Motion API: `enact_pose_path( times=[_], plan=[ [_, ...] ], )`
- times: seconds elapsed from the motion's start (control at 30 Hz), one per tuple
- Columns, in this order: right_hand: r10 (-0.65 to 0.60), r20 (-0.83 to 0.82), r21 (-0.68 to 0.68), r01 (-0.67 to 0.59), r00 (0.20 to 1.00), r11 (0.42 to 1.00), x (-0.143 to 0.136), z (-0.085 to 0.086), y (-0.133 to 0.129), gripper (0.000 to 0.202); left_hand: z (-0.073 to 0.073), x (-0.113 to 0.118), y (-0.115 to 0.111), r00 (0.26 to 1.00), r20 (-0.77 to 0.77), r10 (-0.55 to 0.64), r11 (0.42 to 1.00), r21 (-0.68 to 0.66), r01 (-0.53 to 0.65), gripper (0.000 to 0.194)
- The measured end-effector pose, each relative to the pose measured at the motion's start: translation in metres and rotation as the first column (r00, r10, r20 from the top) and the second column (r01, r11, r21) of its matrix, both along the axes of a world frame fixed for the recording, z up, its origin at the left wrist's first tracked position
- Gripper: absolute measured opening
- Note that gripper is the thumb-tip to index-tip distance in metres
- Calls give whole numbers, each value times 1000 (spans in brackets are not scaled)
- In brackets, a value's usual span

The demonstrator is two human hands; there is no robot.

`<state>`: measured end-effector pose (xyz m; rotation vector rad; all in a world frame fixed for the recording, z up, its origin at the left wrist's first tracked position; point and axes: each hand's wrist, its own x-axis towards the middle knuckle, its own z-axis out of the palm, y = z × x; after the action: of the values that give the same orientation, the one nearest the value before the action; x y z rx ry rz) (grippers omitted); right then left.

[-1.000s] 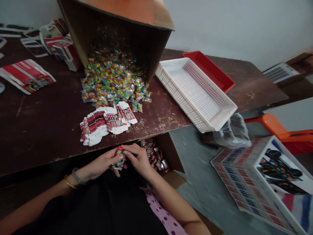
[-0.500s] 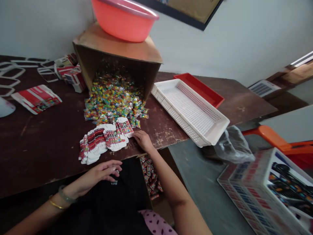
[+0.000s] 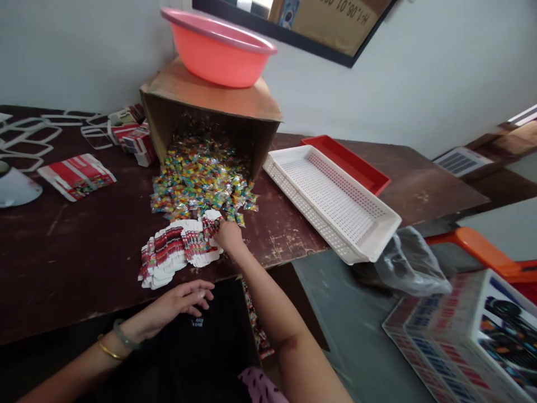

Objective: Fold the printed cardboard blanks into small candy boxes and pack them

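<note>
A row of flat red-and-white printed cartons [image 3: 184, 246] lies overlapped along the table near its front edge. My right hand [image 3: 229, 235] is at the row's right end, its fingers bent in a pinch on the last flat carton; the fingertips are partly hidden. My left hand [image 3: 184, 302] hovers in front of the table edge, palm turned inward, fingers loosely curved and apart, with nothing in it. Just behind the cartons, many small clear packets of coloured candies [image 3: 201, 179] spill out of a cardboard box [image 3: 168, 84] lying on its side.
A pink basin [image 3: 218, 56] sits on the box. To the right are a white perforated tray [image 3: 293, 193] and a red tray [image 3: 356, 168]. Left stand red-and-white cartons [image 3: 78, 173] and a white cup-like object [image 3: 19, 187]. Below the table edge, an open box holds red packets [image 3: 262, 341].
My right hand has moved slightly left and forward, over the right end of the carton row. My left hand keeps nearly the same pose. The camera view has shifted a little.
</note>
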<state>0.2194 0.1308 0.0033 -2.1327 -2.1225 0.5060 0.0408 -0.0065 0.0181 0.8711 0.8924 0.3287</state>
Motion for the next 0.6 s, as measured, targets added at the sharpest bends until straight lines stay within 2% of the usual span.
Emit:
enact_pose_path(
  times=[0.13, 0.23, 0.3, 0.37, 0.4, 0.47, 0.53, 0.6],
  plan=[
    [-32, 2, 76, 32, 999, 997, 12, 12, -22, 28, 0, -8, 1, 998, 23, 63, 998, 26, -64, 41],
    [-8, -58, 186, 19, 998, 982, 5, 15, -69, 33, -6, -8, 3, 960, 155, 231, 961, 116, -250, 52],
    [191, -235, 330, -106, 953, 938, -12, 13, -110, 32, -13, -5, 5, 898, 160, 409, 888, 156, -432, 59],
    [366, -403, 399, -198, 839, 895, -28, 10, -142, 34, -19, -3, 8, 841, 67, 536, 824, 177, -539, 58],
    [392, -466, 412, -197, 793, 889, -32, 10, -151, 33, -21, -2, 9, 836, 33, 547, 820, 178, -544, 55],
    [384, -510, 432, -157, 769, 888, -31, 11, -154, 33, -20, -2, 10, 886, 47, 462, 871, 167, -463, 46],
    [355, -468, 467, -114, 809, 877, -21, 12, -144, 36, -16, -3, 10, 929, 95, 358, 913, 174, -370, 40],
    [344, -424, 489, -108, 838, 865, -12, 12, -132, 38, -12, -6, 8, 941, 102, 322, 913, 228, -337, 34]
  ],
)
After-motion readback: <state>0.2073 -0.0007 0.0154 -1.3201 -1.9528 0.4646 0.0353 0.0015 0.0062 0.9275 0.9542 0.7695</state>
